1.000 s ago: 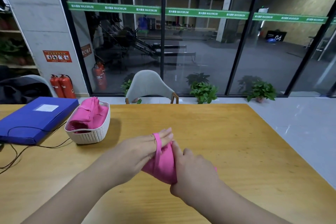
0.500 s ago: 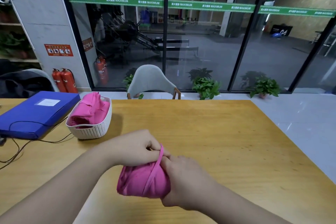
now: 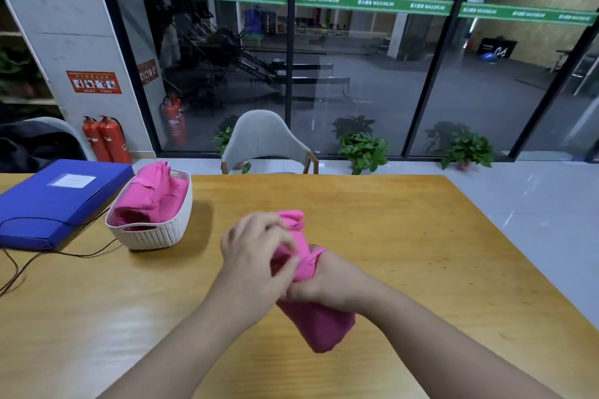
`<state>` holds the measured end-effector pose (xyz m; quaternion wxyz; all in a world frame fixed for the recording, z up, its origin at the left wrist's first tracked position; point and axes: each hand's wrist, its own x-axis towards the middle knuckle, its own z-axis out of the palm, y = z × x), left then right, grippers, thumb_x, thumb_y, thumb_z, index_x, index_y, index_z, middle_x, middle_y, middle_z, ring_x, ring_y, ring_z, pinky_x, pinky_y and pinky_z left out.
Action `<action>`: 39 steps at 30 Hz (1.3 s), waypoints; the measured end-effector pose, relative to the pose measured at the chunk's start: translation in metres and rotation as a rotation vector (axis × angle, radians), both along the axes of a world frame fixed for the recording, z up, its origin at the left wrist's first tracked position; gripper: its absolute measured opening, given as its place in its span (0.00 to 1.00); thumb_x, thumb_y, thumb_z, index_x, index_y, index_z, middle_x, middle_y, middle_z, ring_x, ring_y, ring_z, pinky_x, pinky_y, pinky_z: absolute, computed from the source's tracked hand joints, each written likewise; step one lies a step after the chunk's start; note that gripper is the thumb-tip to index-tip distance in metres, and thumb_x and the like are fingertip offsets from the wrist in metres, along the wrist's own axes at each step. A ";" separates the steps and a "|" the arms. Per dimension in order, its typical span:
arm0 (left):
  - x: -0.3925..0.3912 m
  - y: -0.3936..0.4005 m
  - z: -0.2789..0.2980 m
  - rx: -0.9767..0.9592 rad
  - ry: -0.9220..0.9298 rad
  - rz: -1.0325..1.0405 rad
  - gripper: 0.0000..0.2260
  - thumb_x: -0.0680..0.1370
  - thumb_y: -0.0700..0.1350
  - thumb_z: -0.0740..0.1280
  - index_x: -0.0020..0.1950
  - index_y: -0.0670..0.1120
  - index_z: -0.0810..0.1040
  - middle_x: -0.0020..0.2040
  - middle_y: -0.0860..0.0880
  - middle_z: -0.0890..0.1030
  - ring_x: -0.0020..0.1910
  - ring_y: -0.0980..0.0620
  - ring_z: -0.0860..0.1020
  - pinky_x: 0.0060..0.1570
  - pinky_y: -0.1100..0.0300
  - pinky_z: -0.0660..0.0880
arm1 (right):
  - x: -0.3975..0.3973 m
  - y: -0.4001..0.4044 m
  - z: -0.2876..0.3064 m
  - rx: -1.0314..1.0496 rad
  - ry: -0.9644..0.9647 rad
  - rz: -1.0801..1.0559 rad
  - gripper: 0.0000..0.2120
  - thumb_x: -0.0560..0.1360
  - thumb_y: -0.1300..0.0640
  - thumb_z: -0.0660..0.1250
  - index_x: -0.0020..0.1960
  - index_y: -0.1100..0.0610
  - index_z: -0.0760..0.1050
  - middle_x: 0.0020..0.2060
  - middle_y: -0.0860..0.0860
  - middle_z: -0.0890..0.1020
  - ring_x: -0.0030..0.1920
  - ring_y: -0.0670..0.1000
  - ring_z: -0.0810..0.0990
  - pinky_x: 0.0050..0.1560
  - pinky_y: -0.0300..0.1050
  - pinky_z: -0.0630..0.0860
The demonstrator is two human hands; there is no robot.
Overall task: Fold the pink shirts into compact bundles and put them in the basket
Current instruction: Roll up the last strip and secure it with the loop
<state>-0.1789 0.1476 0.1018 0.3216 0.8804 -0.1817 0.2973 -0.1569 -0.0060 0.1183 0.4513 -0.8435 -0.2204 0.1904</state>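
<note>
The pink shirt sits rolled into a thick bundle at lower centre of the frame, held just above the wooden table, with one loose end sticking up past the fingers toward mid-frame. It looks nearly finished: the body is already compact, and what seems left is tucking that last flap, then carrying the bundle to the basket.

The right hand wraps around the middle of the roll, fingers curled tight on the cloth, though most of them are hidden under the fabric. The left hand comes over the top end, its fingers bent and pinching a fold of the same shirt against the thumb; motion blur keeps me from telling exactly which fingers have hold.

Farther back, at centre left, the white woven basket stands on the table, well apart from the hands. Folded pink shirts already lie inside it, one end rising above the rim. So at least part of the job is done.

Just beside the basket, at far left, lies a blue file box.
</note>
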 end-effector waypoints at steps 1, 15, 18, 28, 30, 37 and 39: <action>0.000 0.002 -0.003 -0.105 0.034 0.053 0.10 0.69 0.54 0.63 0.49 0.59 0.68 0.56 0.61 0.65 0.60 0.60 0.65 0.60 0.57 0.61 | 0.003 -0.001 0.000 0.058 0.047 -0.029 0.12 0.67 0.50 0.75 0.48 0.52 0.79 0.45 0.51 0.84 0.45 0.46 0.80 0.51 0.48 0.77; 0.030 0.028 -0.003 -1.249 0.893 0.057 0.20 0.70 0.58 0.71 0.52 0.44 0.81 0.46 0.42 0.85 0.44 0.43 0.83 0.46 0.51 0.79 | 0.040 0.046 -0.017 0.382 0.335 -0.285 0.18 0.78 0.46 0.62 0.42 0.59 0.79 0.35 0.50 0.79 0.39 0.52 0.75 0.43 0.46 0.72; 0.042 0.036 -0.008 -1.306 0.890 0.243 0.17 0.76 0.57 0.66 0.50 0.43 0.79 0.42 0.41 0.84 0.37 0.43 0.81 0.38 0.54 0.77 | 0.048 0.054 -0.017 0.396 0.047 -0.506 0.19 0.74 0.52 0.71 0.31 0.65 0.76 0.30 0.48 0.81 0.35 0.47 0.78 0.36 0.50 0.78; 0.119 0.102 -0.036 -0.640 0.654 0.401 0.19 0.82 0.56 0.52 0.50 0.45 0.78 0.52 0.44 0.80 0.55 0.44 0.77 0.55 0.53 0.70 | 0.107 0.110 -0.030 0.286 0.346 -0.316 0.25 0.61 0.42 0.77 0.53 0.52 0.76 0.51 0.51 0.83 0.51 0.51 0.82 0.53 0.46 0.78; 0.147 0.138 -0.053 -0.205 0.621 0.570 0.12 0.82 0.49 0.58 0.57 0.44 0.76 0.59 0.41 0.77 0.61 0.40 0.72 0.58 0.50 0.67 | 0.118 0.112 -0.034 0.239 0.361 -0.359 0.36 0.56 0.38 0.76 0.58 0.53 0.72 0.53 0.50 0.81 0.52 0.50 0.81 0.57 0.50 0.77; 0.176 0.177 -0.086 0.279 0.876 0.869 0.13 0.79 0.44 0.61 0.64 0.51 0.73 0.61 0.48 0.76 0.64 0.46 0.68 0.56 0.54 0.63 | 0.131 0.088 -0.050 0.176 0.313 -0.291 0.31 0.66 0.47 0.77 0.62 0.52 0.65 0.55 0.46 0.77 0.53 0.46 0.78 0.56 0.45 0.77; 0.173 0.180 -0.095 0.275 0.782 0.854 0.13 0.78 0.42 0.60 0.61 0.52 0.76 0.57 0.49 0.78 0.61 0.46 0.71 0.53 0.54 0.62 | 0.137 0.078 -0.056 0.159 0.289 -0.277 0.30 0.67 0.46 0.76 0.61 0.51 0.64 0.55 0.47 0.77 0.54 0.46 0.78 0.58 0.46 0.76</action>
